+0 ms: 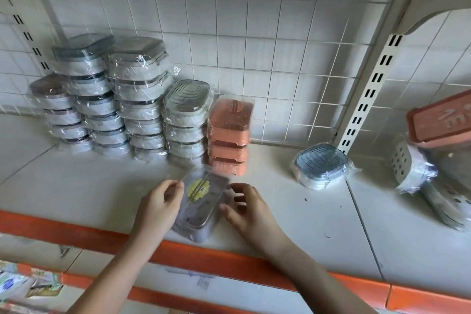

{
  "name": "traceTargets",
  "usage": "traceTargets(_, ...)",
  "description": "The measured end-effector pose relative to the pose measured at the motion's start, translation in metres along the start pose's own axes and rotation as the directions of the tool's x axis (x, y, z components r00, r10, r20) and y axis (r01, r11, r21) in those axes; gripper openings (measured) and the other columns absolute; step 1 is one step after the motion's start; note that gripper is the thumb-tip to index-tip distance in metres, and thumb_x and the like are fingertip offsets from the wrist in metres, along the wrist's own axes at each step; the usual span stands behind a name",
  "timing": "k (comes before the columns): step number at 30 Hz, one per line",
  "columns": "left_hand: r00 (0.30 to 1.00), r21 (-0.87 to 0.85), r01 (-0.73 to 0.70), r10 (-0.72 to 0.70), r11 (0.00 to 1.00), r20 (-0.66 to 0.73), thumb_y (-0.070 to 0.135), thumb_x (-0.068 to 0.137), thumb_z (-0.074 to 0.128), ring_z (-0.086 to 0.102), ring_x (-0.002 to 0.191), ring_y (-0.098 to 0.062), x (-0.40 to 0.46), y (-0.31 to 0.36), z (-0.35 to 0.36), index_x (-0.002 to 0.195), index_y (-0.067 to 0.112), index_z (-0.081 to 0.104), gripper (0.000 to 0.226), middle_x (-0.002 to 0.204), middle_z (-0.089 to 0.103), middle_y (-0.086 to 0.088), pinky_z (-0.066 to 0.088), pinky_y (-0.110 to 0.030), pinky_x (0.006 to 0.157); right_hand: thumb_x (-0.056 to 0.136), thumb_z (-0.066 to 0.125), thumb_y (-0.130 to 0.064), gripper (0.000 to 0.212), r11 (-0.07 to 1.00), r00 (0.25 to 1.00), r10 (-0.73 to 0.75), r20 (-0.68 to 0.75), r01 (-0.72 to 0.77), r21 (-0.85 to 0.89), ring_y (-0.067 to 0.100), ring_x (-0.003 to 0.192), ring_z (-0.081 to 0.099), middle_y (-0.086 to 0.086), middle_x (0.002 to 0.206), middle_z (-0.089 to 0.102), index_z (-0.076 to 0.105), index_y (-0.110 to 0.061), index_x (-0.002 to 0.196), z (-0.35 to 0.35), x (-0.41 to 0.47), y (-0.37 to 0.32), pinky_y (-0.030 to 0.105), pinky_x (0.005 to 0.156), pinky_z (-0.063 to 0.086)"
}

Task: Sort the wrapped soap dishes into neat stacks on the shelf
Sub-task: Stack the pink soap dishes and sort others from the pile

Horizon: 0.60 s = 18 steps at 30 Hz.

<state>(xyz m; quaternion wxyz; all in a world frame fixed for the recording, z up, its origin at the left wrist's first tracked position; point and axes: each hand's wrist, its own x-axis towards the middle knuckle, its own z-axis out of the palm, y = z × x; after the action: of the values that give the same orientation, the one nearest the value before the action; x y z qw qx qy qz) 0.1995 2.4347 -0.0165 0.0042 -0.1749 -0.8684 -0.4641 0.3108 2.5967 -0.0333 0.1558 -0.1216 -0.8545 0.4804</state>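
Slippery film on the purple soap dish (201, 205): left hand (158, 208) pinches its wrap, right hand (244, 209) loose alongside — it could slide free.

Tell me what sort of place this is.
Most likely a shop aisle: a white display shelf with an orange front strip, a wire grid back panel, and stacks of plastic-wrapped soap dishes like stock. The left hand holds another wrapped dish.

A plastic-wrapped purple soap dish (201, 208) with a yellow label lies tilted at the white shelf's (293, 214) front edge. Behind it stand wrapped stacks: grey dishes (139, 95), green-grey dishes (187, 120), orange dishes (229, 135). A blue dish (321, 164) sits apart, right.
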Motion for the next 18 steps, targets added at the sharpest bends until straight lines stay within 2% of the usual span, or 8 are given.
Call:
traceTargets(3,0.999,-0.069,-0.023,0.025,0.997,0.035,0.017,0.092,0.056,0.06,0.085,-0.014,-0.01,-0.002,-0.003,0.098,0.013,0.064,0.011,0.086,0.065,0.007,0.042,-0.016,0.068,0.078,0.064,-0.051,0.073,0.999,0.999,-0.03,0.043,0.029,0.036,0.008,0.113,0.053,-0.001,0.129,0.046,0.038,-0.017,0.137,0.006,-0.008,-0.001,0.023,0.1,0.042)
traceTargets(4,0.999,-0.09,-0.027,0.031,0.996,0.041,0.015,0.091,0.057,0.06,0.086,-0.013,-0.013,-0.003,-0.004,0.099,0.014,0.063,0.01,0.087,0.065,0.008,0.042,-0.012,0.069,0.077,0.067,-0.048,0.076,0.998,0.998,-0.039,0.046,0.037,0.045,0.007,0.113,0.052,0.0,0.129,0.044,0.036,-0.017,0.139,0.007,-0.01,-0.002,0.02,0.1,0.042)
traceTargets(6,0.999,-0.129,-0.028,0.034,0.991,0.042,0.018,0.091,0.06,0.061,0.092,-0.013,-0.019,-0.005,-0.004,0.104,0.013,0.062,0.015,0.093,0.067,0.005,0.043,-0.016,0.076,0.079,0.072,-0.037,0.076,0.995,0.997,-0.068,0.039,0.065,0.069,0.005,0.114,0.051,0.0,0.131,0.041,0.033,-0.017,0.142,0.005,-0.014,-0.004,0.019,0.099,0.043)
traceTargets(8,0.998,-0.173,-0.056,0.062,0.983,0.029,0.029,0.088,0.062,0.062,0.091,-0.006,-0.025,-0.003,-0.002,0.102,0.022,0.061,0.016,0.092,0.068,0.012,0.044,-0.016,0.077,0.077,0.071,-0.047,0.085,0.99,0.991,-0.133,0.016,0.133,0.048,0.004,0.123,0.044,-0.002,0.135,0.037,0.029,-0.016,0.145,0.003,-0.019,-0.004,0.026,0.102,0.043)
traceTargets(11,0.989,-0.219,-0.128,0.14,0.967,0.04,0.028,0.088,0.063,0.062,0.087,0.005,-0.033,0.008,0.003,0.097,0.035,0.056,0.014,0.093,0.066,0.026,0.043,-0.006,0.074,0.074,0.067,-0.062,0.097,0.981,0.981,-0.194,-0.015,0.194,0.017,0.011,0.135,0.035,-0.004,0.143,0.03,0.023,-0.016,0.148,-0.003,-0.027,-0.001,0.037,0.106,0.041)
traceTargets(15,0.971,-0.262,-0.169,0.206,0.95,0.122,0.053,0.076,0.056,0.063,0.099,-0.004,-0.038,0.021,0.018,0.11,0.03,0.056,0.041,0.102,0.066,0.018,0.048,-0.024,0.088,0.066,0.075,-0.054,0.106,0.978,0.976,-0.203,-0.076,0.2,-0.053,0.016,0.141,0.026,-0.004,0.15,0.021,0.015,-0.022,0.148,-0.022,-0.035,0.007,0.043,0.108,0.039)
traceTargets(17,0.951,-0.27,-0.164,0.225,0.949,0.213,0.056,0.074,0.058,0.059,0.107,-0.005,-0.042,0.027,0.027,0.117,0.027,0.052,0.053,0.109,0.064,0.016,0.047,-0.031,0.094,0.064,0.073,-0.049,0.107,0.973,0.97,-0.218,-0.103,0.207,-0.106,0.014,0.143,0.022,-0.013,0.153,0.013,0.011,-0.026,0.148,-0.033,-0.04,0.013,0.042,0.108,0.038)
traceTargets(18,0.939,-0.257,-0.163,0.23,0.952,0.255,0.059,0.072,0.059,0.056,0.111,-0.002,-0.045,0.031,0.033,0.121,0.027,0.049,0.059,0.114,0.061,0.017,0.045,-0.029,0.095,0.063,0.071,-0.048,0.107,0.971,0.97,-0.217,-0.108,0.203,-0.124,0.012,0.143,0.02,-0.019,0.153,0.009,0.006,-0.033,0.147,-0.038,-0.042,0.015,0.04,0.109,0.037)
